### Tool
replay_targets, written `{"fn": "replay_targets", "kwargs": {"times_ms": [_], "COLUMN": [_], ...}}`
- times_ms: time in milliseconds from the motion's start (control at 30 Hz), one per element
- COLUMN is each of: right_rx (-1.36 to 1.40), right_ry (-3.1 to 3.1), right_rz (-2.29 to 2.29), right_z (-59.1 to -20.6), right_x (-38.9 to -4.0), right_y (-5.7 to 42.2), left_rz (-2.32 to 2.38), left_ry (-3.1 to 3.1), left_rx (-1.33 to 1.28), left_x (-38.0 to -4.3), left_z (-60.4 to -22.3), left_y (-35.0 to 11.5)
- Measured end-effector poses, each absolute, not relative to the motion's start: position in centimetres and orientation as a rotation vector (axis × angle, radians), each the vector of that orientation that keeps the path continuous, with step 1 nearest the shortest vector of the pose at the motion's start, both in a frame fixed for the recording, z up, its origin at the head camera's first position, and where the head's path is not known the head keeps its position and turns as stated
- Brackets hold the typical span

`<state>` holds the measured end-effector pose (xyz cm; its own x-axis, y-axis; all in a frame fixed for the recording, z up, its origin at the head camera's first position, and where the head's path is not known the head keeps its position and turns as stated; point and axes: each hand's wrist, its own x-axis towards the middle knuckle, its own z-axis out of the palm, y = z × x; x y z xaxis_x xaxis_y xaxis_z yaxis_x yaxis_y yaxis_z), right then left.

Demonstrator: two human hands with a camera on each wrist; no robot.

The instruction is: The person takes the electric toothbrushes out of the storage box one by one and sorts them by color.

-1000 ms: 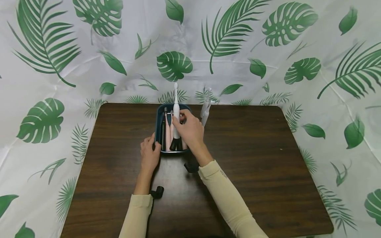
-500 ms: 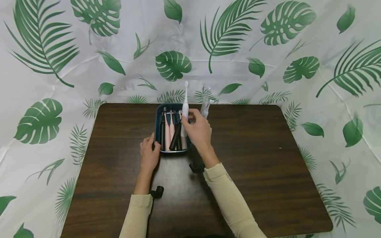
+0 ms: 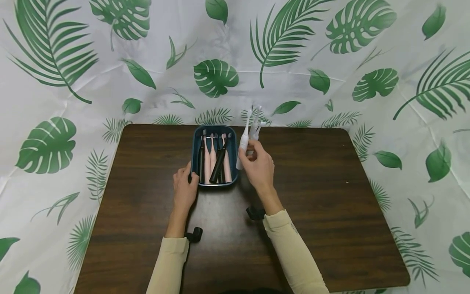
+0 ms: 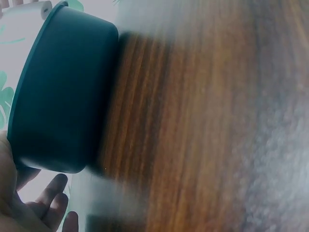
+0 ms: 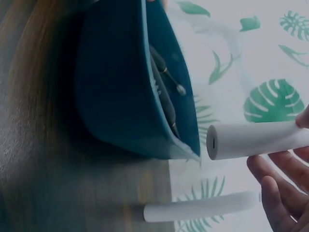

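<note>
My right hand (image 3: 260,167) pinches a white electric toothbrush (image 3: 244,143) by its handle, with the brush head up. It is just right of a dark blue bin (image 3: 195,159), and the handle's round base (image 5: 212,142) hangs beside the bin's rim in the right wrist view. In the bin lie several black and pink electric toothbrushes (image 3: 213,159), one black one slanting across the others. My left hand (image 3: 185,190) rests against the bin's near left corner, fingers loosely extended at its outer wall.
White electric toothbrushes (image 3: 254,130) stand upright on the table right of the bin, partly behind the held one. One white handle (image 5: 198,208) shows in the right wrist view. A leaf-patterned sheet (image 3: 161,94) rises behind the brown wooden table (image 3: 312,183).
My right hand has carried the white toothbrush out of the bin and to the right, towards the standing white ones. My left hand has stayed at the bin's corner.
</note>
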<state>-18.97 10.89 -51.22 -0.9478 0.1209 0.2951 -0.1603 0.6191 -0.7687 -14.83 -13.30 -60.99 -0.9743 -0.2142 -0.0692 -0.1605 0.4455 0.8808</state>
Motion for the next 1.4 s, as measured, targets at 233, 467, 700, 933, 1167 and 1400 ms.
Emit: {"fn": "replay_targets", "kwargs": {"times_ms": [233, 467, 700, 933, 1167, 1400], "right_rx": [0.031, 0.005, -0.069, -0.124, -0.133, -0.123], "right_ry": [-2.482, -2.459, -2.467, -2.456, -2.445, -2.442], "right_rz": [1.239, 1.261, 1.319, 1.364, 1.406, 1.450], "right_z": [-51.9, -52.8, -54.1, -55.2, -56.2, -57.2], "right_x": [-19.0, -18.6, -18.4, -18.4, -18.5, -18.5], "right_y": [11.9, 12.7, 13.4, 13.9, 14.4, 14.7], "left_rz": [-1.604, -1.615, -1.645, -1.638, -1.620, -1.578], "left_ry": [-2.623, -2.619, -2.600, -2.604, -2.613, -2.639], "left_rx": [0.351, 0.348, 0.329, 0.327, 0.328, 0.328], "left_x": [-14.9, -14.9, -14.7, -14.8, -14.8, -14.8], "left_z": [-61.0, -61.0, -61.2, -61.4, -61.1, -60.9], "left_y": [-13.2, -13.3, -13.5, -13.5, -13.4, -13.2]}}
